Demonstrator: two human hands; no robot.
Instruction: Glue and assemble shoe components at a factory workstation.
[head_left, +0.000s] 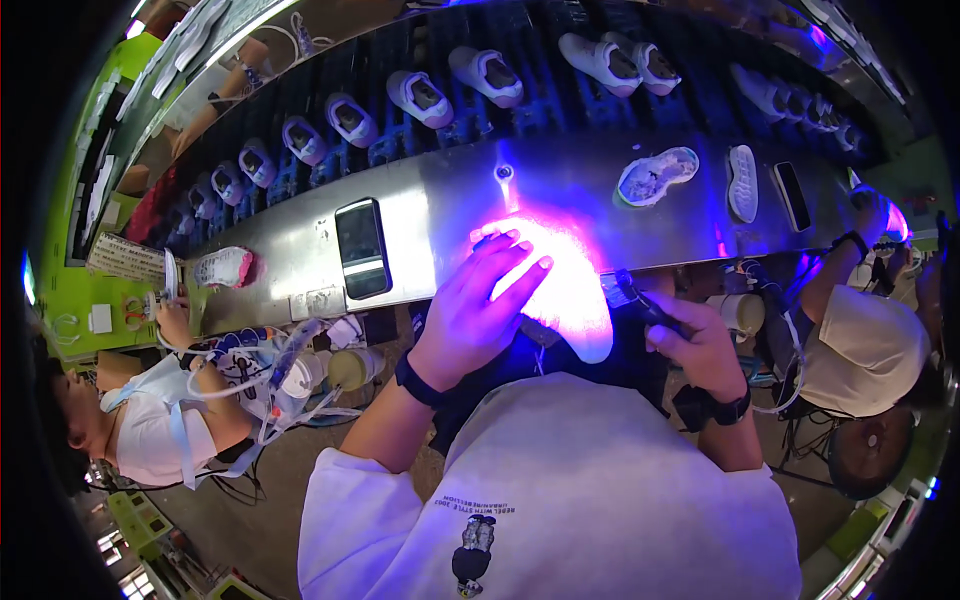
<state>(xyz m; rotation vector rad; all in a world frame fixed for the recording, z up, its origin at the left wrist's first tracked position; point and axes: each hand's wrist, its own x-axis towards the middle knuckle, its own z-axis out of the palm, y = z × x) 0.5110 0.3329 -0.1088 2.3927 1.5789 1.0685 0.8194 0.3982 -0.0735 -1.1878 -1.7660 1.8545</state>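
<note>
My left hand (480, 300) is closed on a glowing, shoe-shaped white piece (570, 300), its fingers spread over the upper part. Strong violet-pink light washes out the piece's surface, so I cannot tell whether it is a sole or a whole shoe. Beside its right edge, a black-handled brush (648, 308) is gripped in my right hand (703, 345). The bristle end points left toward the piece; whether they touch is unclear. Both hands are at the near edge of the metal bench (435, 195).
Left of my hands lies a phone (363, 250). To the right are a pale sole piece (657, 177), a white sole (742, 183) and another phone (792, 196). White shoes (420, 97) line the dark conveyor beyond. Co-workers sit on either side, near pots (355, 368) and hoses.
</note>
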